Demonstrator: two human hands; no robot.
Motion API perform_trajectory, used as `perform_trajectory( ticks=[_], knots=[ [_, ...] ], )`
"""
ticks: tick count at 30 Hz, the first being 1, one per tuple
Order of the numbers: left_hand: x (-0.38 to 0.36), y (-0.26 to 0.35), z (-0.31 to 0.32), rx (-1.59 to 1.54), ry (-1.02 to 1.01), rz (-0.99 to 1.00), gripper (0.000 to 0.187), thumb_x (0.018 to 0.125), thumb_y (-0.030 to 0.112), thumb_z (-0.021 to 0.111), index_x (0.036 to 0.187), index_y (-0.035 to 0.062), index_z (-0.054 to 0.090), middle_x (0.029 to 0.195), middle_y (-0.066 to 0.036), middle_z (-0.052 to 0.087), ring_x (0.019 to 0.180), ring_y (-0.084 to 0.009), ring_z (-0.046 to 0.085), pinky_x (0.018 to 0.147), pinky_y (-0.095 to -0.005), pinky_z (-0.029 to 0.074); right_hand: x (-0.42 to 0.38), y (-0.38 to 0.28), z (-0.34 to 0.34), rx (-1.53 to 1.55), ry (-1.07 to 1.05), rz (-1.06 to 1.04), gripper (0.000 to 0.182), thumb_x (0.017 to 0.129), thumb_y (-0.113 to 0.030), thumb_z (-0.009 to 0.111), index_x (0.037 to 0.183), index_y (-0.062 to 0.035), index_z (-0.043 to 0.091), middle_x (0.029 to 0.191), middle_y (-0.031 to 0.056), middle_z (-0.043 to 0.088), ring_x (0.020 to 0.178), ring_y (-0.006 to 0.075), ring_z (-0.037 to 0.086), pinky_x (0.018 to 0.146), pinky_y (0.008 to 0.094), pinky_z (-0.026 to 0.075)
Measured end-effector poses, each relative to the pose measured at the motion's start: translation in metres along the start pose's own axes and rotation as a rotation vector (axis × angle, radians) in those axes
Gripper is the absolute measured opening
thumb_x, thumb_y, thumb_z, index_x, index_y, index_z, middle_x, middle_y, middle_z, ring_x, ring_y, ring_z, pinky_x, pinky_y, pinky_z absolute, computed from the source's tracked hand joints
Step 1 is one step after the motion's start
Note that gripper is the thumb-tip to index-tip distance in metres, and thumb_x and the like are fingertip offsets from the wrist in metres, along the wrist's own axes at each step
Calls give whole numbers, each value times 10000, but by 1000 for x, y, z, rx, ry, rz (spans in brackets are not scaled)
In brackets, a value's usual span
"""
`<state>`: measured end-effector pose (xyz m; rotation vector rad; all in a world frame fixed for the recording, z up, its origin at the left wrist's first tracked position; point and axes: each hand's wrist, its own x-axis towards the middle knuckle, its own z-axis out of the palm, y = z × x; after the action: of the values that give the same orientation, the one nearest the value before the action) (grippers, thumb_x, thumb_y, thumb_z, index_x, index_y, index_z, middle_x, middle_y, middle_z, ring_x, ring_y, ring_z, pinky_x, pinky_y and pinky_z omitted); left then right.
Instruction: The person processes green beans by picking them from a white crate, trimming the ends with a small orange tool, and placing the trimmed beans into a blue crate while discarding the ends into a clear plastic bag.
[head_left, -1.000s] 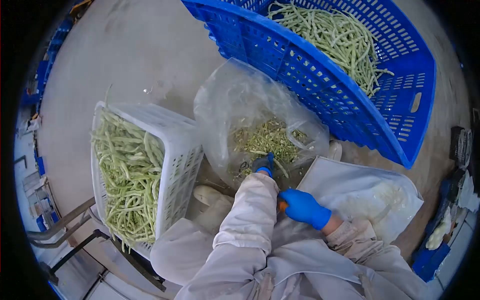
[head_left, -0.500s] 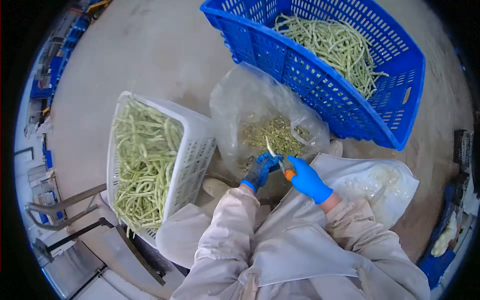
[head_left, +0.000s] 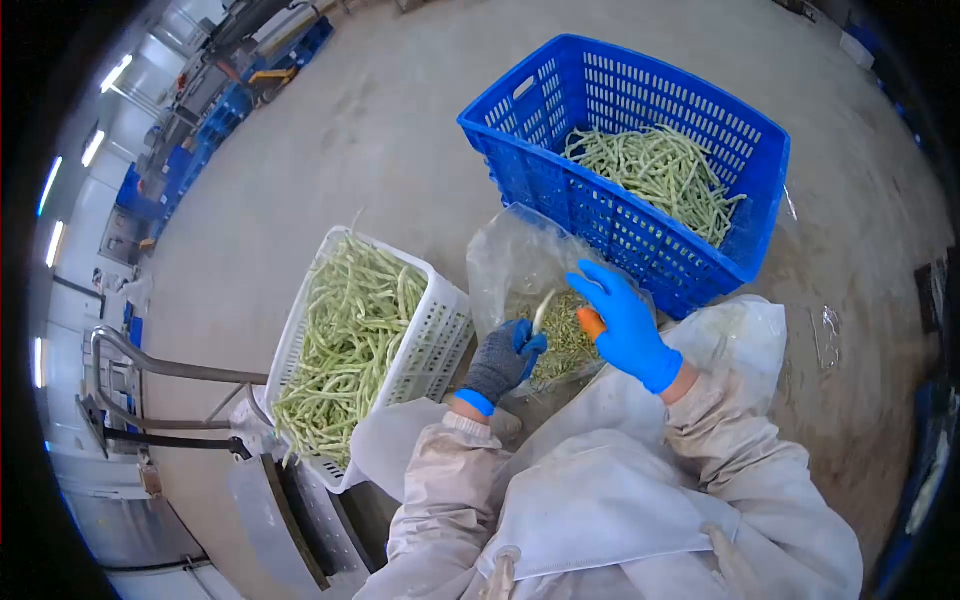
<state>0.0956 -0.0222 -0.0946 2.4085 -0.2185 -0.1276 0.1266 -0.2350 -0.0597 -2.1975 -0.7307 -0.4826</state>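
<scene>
My left hand [head_left: 500, 360], in a grey glove with blue fingertips, is closed on a pale green bean [head_left: 543, 312] that sticks up from its fingers. My right hand [head_left: 632, 332], in a blue glove, has its thumb and a finger stretched out. An orange-handled knife [head_left: 591, 322] is held against its palm; the blade does not show clearly now. Both hands are over a clear plastic bag [head_left: 497, 262] with green trimmings [head_left: 568, 345] inside. To the left, a white crate [head_left: 437, 335] is heaped with long green beans [head_left: 350, 345].
A blue crate [head_left: 600, 205] holding more beans [head_left: 660, 175] stands on the floor beyond the bag. A bent metal rail [head_left: 180, 370] reaches in from the left. White apron cloth covers my lap [head_left: 590, 490].
My right hand has lifted away from the bean, its fingers opening outward. The left hand still holds the bean. The view has tilted up, showing more floor and lights.
</scene>
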Motion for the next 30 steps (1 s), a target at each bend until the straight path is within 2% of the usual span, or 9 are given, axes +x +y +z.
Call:
perform_trajectory(
  ticks=[4, 6, 13, 15, 18, 21, 27, 29, 30],
  knots=[
    [-16, 35, -32, 99, -65, 207, 231, 852, 277, 546, 862, 48, 526, 792, -193, 536, 750, -395, 535, 639, -459, 414, 11, 3, -16, 40, -127, -197, 450, 741, -36, 534, 1187, -99, 526, 1045, 154, 552, 975, 326, 535, 792, 400, 461],
    [-23, 44, -43, 97, -40, 249, 214, 847, 260, 554, 866, 49, 524, 800, -192, 537, 753, -391, 537, 636, -457, 413, 13, -3, -24, 33, -438, -125, 450, 707, -8, 521, 1150, -81, 542, 978, 143, 551, 931, 331, 541, 763, 398, 467],
    [-31, 51, -47, 60, 102, 360, 188, 852, 217, 555, 928, 45, 547, 812, -167, 557, 735, -351, 559, 634, -423, 433, 1, -9, -5, -165, -222, -145, 334, 758, -3, 525, 1088, -26, 568, 894, 115, 575, 826, 266, 578, 670, 350, 490],
    [-29, 57, -46, 45, 123, 346, 204, 860, 218, 553, 965, 43, 560, 828, -150, 584, 745, -314, 589, 640, -403, 451, 6, -11, -1, 1180, -115, 714, 221, 829, -40, 533, 1042, -10, 585, 828, 68, 596, 702, 179, 563, 634, 295, 473],
    [-25, 62, -40, -395, -6, 54, 241, 880, 218, 550, 1026, 27, 569, 915, -117, 627, 825, -235, 627, 704, -352, 501, 7, -20, 4, 1039, -75, 609, 197, 892, -132, 521, 1007, -1, 612, 837, 65, 622, 672, 107, 559, 589, 249, 480],
    [-23, 61, -34, -1131, 281, -96, 240, 891, 191, 543, 1038, 1, 561, 984, -124, 613, 922, -249, 612, 835, -361, 511, -10, 4, 8, 783, -181, 572, 181, 867, -87, 508, 979, -10, 627, 829, 74, 620, 692, 127, 574, 595, 266, 484],
    [-35, 31, -76, -1378, 576, -57, 246, 918, 186, 504, 1066, -6, 545, 1076, -140, 576, 1008, -252, 579, 887, -397, 489, -23, 72, -9, 653, 68, 651, 202, 824, -35, 516, 993, -13, 624, 864, 104, 629, 762, 191, 597, 656, 307, 491],
    [-37, 32, -82, -1436, 567, -62, 241, 923, 188, 496, 1068, 0, 544, 1074, -138, 579, 1013, -260, 579, 892, -400, 488, -29, 78, -9, 86, 19, 254, 237, 817, -49, 544, 1046, -23, 603, 954, 138, 624, 843, 274, 600, 757, 350, 480],
    [-37, 34, -83, -1499, 551, -69, 237, 928, 189, 488, 1070, 7, 544, 1073, -137, 582, 1018, -267, 578, 897, -402, 487, -21, 59, -13, 82, 28, 260, 237, 817, -49, 544, 1046, -23, 603, 954, 138, 624, 843, 274, 600, 757, 350, 480]
  ],
)
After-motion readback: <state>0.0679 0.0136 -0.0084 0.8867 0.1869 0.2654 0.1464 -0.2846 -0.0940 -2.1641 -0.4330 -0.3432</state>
